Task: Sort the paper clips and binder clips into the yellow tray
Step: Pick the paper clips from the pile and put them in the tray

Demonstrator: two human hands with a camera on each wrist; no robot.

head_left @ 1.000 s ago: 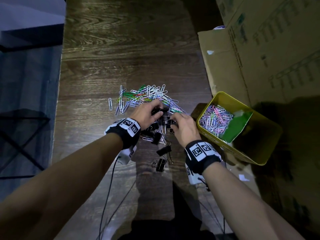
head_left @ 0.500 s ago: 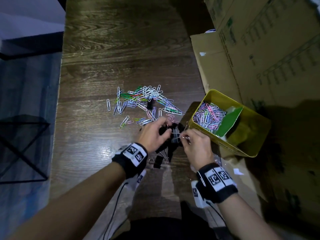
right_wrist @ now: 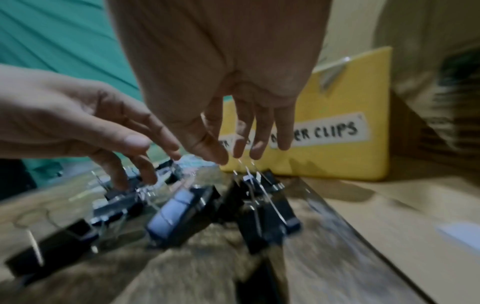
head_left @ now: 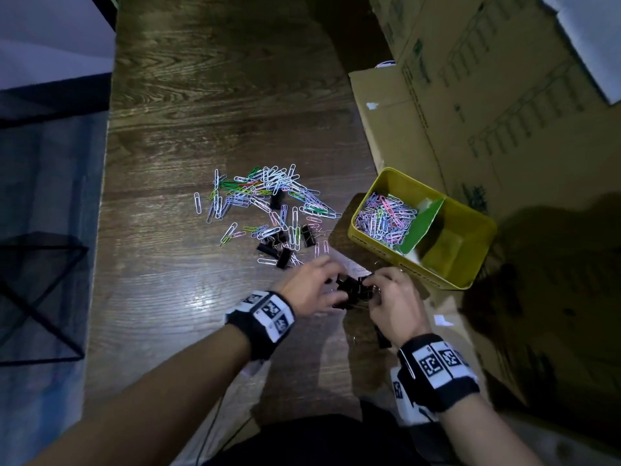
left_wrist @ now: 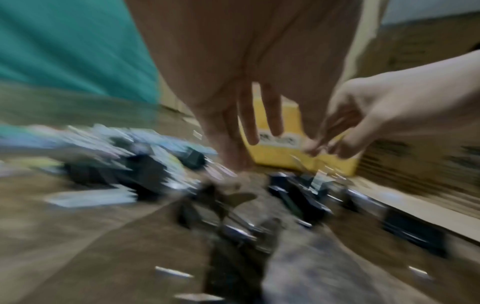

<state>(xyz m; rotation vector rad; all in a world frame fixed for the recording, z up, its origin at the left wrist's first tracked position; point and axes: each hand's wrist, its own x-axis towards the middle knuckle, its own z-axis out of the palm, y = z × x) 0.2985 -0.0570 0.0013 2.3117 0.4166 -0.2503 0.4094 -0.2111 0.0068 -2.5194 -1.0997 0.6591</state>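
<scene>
Colourful paper clips (head_left: 265,196) lie scattered mid-table, with a few black binder clips (head_left: 280,253) at their near edge. The yellow tray (head_left: 477,260) stands to the right; its left compartment holds paper clips (head_left: 383,216), and a green divider (head_left: 425,223) walls off a bare right compartment. A cluster of binder clips (head_left: 353,289) sits between my hands. My left hand (head_left: 316,287) touches it with straight fingers (right_wrist: 145,170). My right hand (right_wrist: 233,157) pinches the wire handles of one binder clip (right_wrist: 262,197). The left wrist view is blurred.
A large cardboard box (head_left: 487,95) rises behind and right of the tray, and flat cardboard (head_left: 450,331) lies under it. The table's left edge (head_left: 106,196) drops to a black wire frame (head_left: 40,290). One binder clip (head_left: 383,338) lies by my right wrist.
Both hands have drawn back toward me from the paper clip pile, bringing a cluster of binder clips along. They now sit near the tray's front corner.
</scene>
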